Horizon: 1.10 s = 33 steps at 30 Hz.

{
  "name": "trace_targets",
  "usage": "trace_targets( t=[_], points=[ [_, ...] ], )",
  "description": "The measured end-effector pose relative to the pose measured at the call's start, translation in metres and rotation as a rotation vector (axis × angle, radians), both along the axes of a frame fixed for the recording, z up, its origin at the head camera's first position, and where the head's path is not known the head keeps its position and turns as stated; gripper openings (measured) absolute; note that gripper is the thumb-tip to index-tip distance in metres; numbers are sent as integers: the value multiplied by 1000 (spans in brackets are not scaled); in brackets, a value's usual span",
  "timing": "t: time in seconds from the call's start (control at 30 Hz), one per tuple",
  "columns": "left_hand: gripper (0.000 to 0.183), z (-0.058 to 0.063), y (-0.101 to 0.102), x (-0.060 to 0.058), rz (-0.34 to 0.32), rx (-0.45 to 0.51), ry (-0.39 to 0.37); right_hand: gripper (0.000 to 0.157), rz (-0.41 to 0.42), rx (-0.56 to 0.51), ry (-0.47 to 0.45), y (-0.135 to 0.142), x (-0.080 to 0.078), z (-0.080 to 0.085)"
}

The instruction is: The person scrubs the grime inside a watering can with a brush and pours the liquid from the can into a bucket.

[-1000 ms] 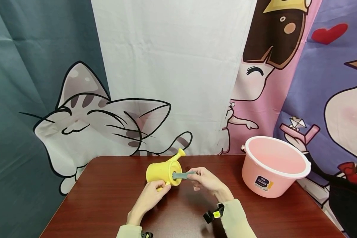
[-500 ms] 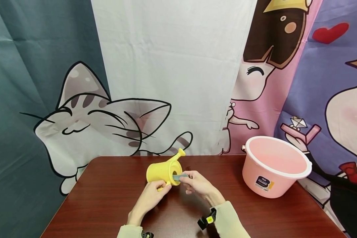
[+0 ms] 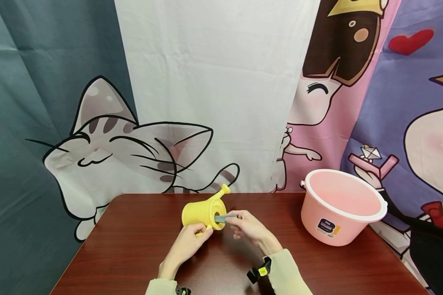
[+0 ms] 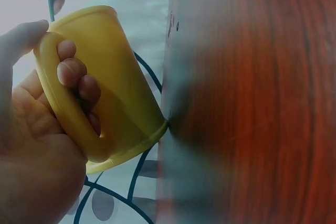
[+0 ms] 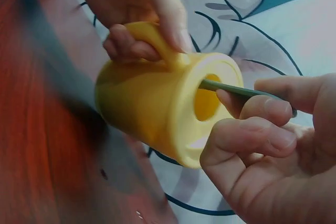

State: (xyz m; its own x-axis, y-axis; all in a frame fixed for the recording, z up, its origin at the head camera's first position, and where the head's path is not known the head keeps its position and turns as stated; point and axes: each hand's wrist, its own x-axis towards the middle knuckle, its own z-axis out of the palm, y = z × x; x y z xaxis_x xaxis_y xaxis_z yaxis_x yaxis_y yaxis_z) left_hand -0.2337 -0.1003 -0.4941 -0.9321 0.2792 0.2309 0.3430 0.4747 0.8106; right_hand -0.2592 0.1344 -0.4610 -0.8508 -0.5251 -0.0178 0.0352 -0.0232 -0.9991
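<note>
A yellow watering can [image 3: 197, 213] is tipped on its side, its round top hole facing right and its spout pointing up to the right. My left hand [image 3: 187, 241] grips the can's handle, fingers curled through the loop in the left wrist view. With thumb and fingers, my right hand [image 3: 254, 230] pinches a thin grey-green tool [image 5: 239, 91]. One end of that tool reaches through the hole into the can and is hidden there, so its kind cannot be told. The can's body [image 4: 118, 98] seems held just off the table.
A pink bucket [image 3: 311, 219] with a white rim stands at the right of the brown wooden table [image 3: 122, 246]. Behind the table hangs a printed cloth [image 3: 214, 82] with cartoon figures.
My right hand has shifted left and pushed the grey-green tool deeper into the watering can, then drawn it slightly back out. My left hand and the can have stayed in place.
</note>
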Motion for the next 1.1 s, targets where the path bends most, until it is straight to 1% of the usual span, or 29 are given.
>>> trace_targets(
  t=[0.1, 0.2, 0.33, 0.43, 0.63, 0.83, 0.93, 1.1],
  points=[
    [37, 0, 0, 0, -1, 2, -3, 32, 20, 12, 27, 6, 0, 4],
    [37, 1, 0, 0, -2, -1, -4, 25, 38, 13, 41, 11, 0, 8],
    [38, 1, 0, 1, -1, 1, 3, 15, 39, 18, 45, 18, 0, 12],
    [38, 1, 0, 1, -2, 5, 8, 14, 35, 30, 61, 21, 0, 13],
    [37, 1, 0, 1, 2, 1, -18, 20, 25, 46, 71, 19, -1, 12],
    [37, 1, 0, 2, 4, 1, -18, 33, 6, 12, 13, 4, 1, 7],
    [37, 1, 0, 3, 6, -1, -1, 32, 0, -5, -16, -3, 1, 4],
    [38, 1, 1, 1, 4, -12, 2, 28, -35, -24, -28, -10, 3, 0]
  ],
)
